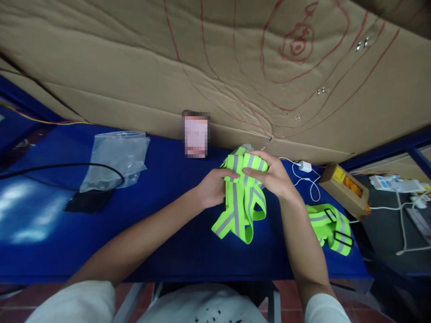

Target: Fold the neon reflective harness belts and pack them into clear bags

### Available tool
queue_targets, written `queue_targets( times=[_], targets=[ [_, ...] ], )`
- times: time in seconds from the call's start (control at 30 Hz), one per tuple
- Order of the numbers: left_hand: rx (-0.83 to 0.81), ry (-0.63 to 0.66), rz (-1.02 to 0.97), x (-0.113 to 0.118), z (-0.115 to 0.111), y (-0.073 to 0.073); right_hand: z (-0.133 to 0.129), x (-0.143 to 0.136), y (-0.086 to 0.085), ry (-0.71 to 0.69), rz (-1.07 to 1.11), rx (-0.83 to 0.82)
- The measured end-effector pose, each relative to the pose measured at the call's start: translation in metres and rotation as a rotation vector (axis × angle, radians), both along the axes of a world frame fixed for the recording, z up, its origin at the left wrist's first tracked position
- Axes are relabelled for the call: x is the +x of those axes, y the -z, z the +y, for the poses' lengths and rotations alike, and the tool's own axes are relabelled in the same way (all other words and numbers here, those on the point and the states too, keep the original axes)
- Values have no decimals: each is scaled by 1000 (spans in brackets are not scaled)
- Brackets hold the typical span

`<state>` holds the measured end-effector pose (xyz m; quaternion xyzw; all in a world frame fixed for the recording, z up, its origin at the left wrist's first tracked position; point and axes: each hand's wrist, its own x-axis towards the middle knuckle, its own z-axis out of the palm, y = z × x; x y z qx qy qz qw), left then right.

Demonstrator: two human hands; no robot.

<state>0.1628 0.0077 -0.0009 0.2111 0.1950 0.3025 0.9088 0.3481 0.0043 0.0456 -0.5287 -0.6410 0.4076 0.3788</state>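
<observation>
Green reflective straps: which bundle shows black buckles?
The tabletop bundle, right of the right forearm; the held bundle, in the left hand and right hand, shows none.

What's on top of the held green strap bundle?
The left hand and right hand each rest a thumb on the strap bundle; its underside, turned away from the camera, is hidden.

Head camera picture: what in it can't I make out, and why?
All in the head view:
Left hand and right hand: most fingers hidden behind the fluorescent-green, grey-striped fabric bundle.
Green strap with black buckles: partly covered by the bare right forearm.
Upright pink-and-white object: markings lost to pixelation.
Thin black cable: cut off by the left edge.
</observation>
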Motion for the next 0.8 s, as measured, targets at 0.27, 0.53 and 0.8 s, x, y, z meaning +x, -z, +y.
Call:
queue_targets(
  times=[0.27, 0.53, 0.8],
  targets=[
    [69, 33, -146, -12, -19, 7, -24, -6, -5, 58, -42, 287],
    [-132, 20, -94, -38, -64, 39, -76, -18, 43, -195, -200, 505],
    [-133, -8, 76, -51, -64, 39, -82, -15, 43, -342, -12, 321]
  ],
)
